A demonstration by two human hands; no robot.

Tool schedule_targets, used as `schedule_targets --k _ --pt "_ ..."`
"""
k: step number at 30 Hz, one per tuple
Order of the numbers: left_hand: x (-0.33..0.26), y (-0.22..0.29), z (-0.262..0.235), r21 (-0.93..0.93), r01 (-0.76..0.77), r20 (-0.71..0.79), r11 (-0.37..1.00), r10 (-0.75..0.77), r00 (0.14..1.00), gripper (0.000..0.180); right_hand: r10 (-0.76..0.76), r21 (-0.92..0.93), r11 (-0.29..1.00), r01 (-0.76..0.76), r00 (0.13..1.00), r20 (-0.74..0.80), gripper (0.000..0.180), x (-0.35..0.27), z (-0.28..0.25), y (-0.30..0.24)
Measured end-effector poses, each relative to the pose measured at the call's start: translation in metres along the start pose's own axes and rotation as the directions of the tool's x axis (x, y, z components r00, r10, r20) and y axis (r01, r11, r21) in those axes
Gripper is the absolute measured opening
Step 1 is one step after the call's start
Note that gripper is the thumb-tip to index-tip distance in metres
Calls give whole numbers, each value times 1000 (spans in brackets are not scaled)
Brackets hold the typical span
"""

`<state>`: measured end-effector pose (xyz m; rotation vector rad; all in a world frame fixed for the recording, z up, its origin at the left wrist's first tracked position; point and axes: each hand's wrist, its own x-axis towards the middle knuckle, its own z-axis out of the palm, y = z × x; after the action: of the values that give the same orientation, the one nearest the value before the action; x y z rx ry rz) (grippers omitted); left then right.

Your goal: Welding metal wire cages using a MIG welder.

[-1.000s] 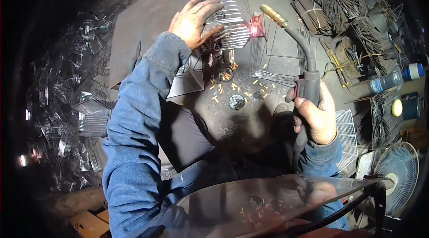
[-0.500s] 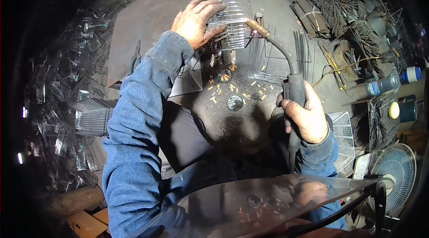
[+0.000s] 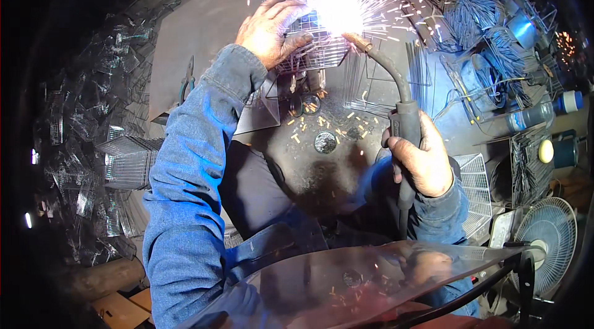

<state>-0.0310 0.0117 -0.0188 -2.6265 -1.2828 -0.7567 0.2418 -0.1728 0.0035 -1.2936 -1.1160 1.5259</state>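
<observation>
My left hand [image 3: 267, 31] grips the near left side of a wire basket [image 3: 318, 57], its fingers laid over the wires and the thumb lower down. In my right hand [image 3: 428, 165] is a welding torch [image 3: 406, 122], held by its handle with the fingers wrapped round. The torch's curved neck runs up to a brass-coloured nozzle [image 3: 357, 41] at the basket's right side. A white arc [image 3: 341, 7] burns there and throws sparks, so its glare hides the weld spot and part of the basket.
Pliers [image 3: 187, 79] lie on a metal sheet [image 3: 201, 38] at left. Cigarette butts [image 3: 309, 122] litter the floor by my feet. Bundled wire rods [image 3: 476, 13], a bottle [image 3: 531, 117] and a fan [image 3: 544, 239] stand at right. Wire baskets [image 3: 131, 162] are stacked left. A clear visor [image 3: 346, 273] crosses below.
A bright arc with flying sparks has flared up at the torch's nozzle, casting blue light around. The nozzle has shifted slightly down and right; my left hand stays in place.
</observation>
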Motion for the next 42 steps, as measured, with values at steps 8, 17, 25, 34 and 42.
schedule_targets --k 8,17,25,34,42 --pt "1 -1 2 1 -17 -47 1000 17 999 52 10 22 1000 -11 999 38 29 4 -9 -7" --pt "76 65 -30 335 -185 484 924 -1 875 94 -206 354 894 275 953 -221 28 66 -59 6" --pt "151 53 34 438 -279 427 855 75 901 79 -140 393 890 231 959 -245 23 98 -57 26" --pt "188 65 45 481 -87 426 873 -146 893 62 -172 263 937 230 958 -228 25 128 -42 23" --pt "191 65 47 479 -84 449 874 -162 879 62 -151 299 928 221 959 -240 25 119 -39 25"
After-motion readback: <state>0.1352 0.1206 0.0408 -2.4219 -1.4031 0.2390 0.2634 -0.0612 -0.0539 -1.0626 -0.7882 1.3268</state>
